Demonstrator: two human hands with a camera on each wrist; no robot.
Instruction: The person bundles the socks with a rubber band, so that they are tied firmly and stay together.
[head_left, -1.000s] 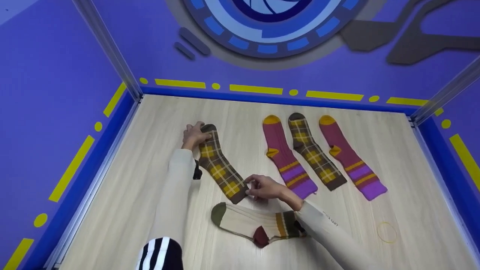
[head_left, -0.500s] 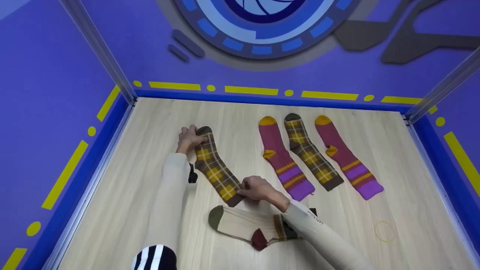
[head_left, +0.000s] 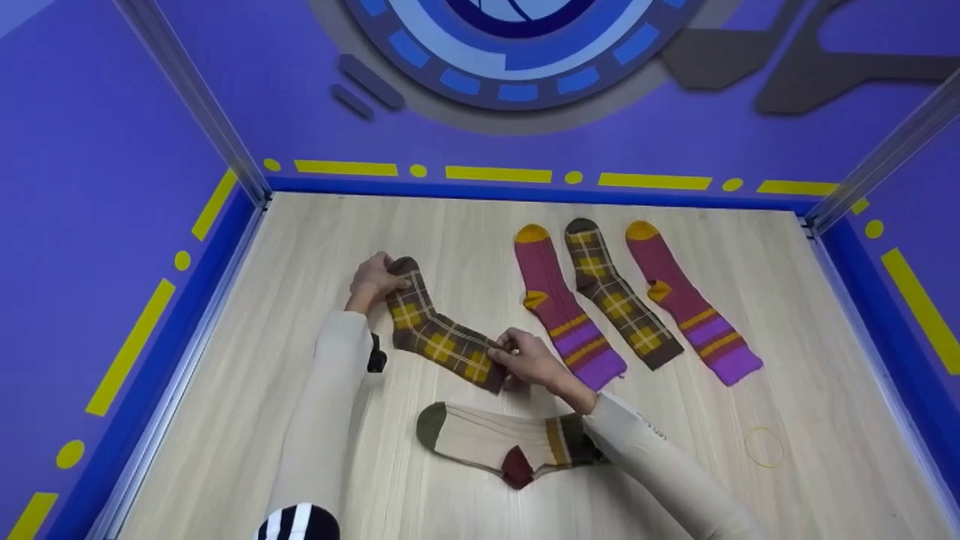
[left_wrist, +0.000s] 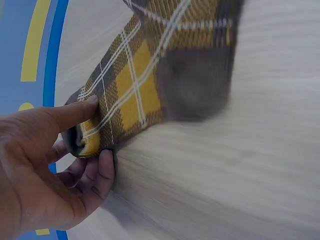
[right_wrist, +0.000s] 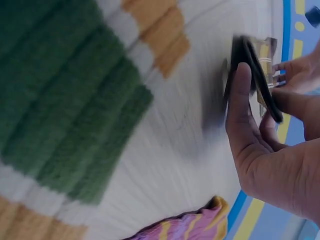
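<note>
A brown and yellow plaid sock [head_left: 442, 341] stretches between both hands on the left half of the table, bent at its heel. At its toe end, my left hand [head_left: 373, 279] pinches the fabric; in the left wrist view the thumb [left_wrist: 75, 114] lies on top and the fingers curl underneath. My right hand [head_left: 532, 358] holds the brown cuff between thumb and fingers. From the right wrist view the cuff [right_wrist: 262, 82] appears edge-on, lifted off the table. Below them lies a cream sock [head_left: 480, 439] with a green toe and dark red heel, its cuff partly behind the right sleeve.
To the right lie a pink sock with a yellow toe [head_left: 547, 277], a second plaid sock [head_left: 615, 296] and another pink sock [head_left: 686, 300], side by side. A thin yellow ring [head_left: 764, 448] rests at the lower right. Blue walls [head_left: 465, 135] border the wooden table [head_left: 825, 465].
My right hand has taken hold of the cuff and swung it up and to the right, so the plaid sock now bends at the heel. The left hand stays at the toe.
</note>
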